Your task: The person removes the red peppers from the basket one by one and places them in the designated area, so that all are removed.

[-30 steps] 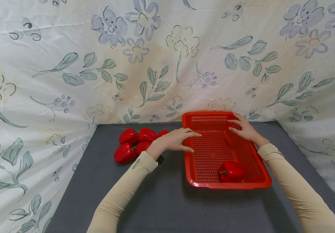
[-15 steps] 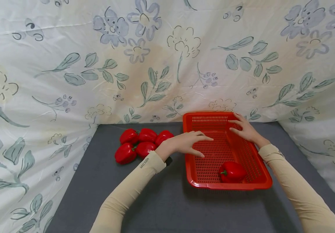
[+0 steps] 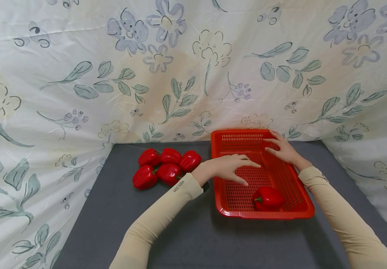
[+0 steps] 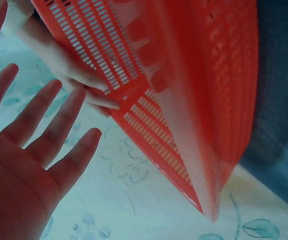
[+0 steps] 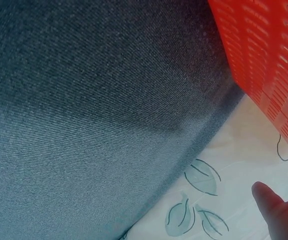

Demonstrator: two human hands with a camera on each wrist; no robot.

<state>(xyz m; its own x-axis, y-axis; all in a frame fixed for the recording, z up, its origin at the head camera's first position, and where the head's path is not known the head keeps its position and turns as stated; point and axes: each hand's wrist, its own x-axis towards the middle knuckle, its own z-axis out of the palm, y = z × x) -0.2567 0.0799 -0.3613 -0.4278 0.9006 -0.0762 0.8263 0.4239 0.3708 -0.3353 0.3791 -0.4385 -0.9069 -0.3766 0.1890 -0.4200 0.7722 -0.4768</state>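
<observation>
My left hand (image 3: 228, 167) hovers over the left part of a red plastic basket (image 3: 262, 214), fingers spread and holding nothing. Its palm and separated fingers show in the left wrist view. At the basket's far right corner, my right hand (image 3: 285, 151) grips the rim, with fingers reaching over to the inside. Only part of that hand (image 5: 286, 215) shows in the right wrist view. One red bell pepper (image 3: 269, 198) with a green stem lies in the basket's near right corner. Several more red bell peppers (image 3: 169, 174) sit in a cluster left of the basket.
A dark grey tabletop (image 3: 106, 224) bears the basket and peppers. Floral cloth (image 3: 180, 74) hangs behind the table and along both sides. The basket's perforated wall (image 4: 93, 40) rises beside my left hand in the left wrist view.
My left hand has moved right, from the basket's left rim to above its inside, uncovering the peppers behind the wrist. My right hand stays on the rim. The basket and its pepper have not moved.
</observation>
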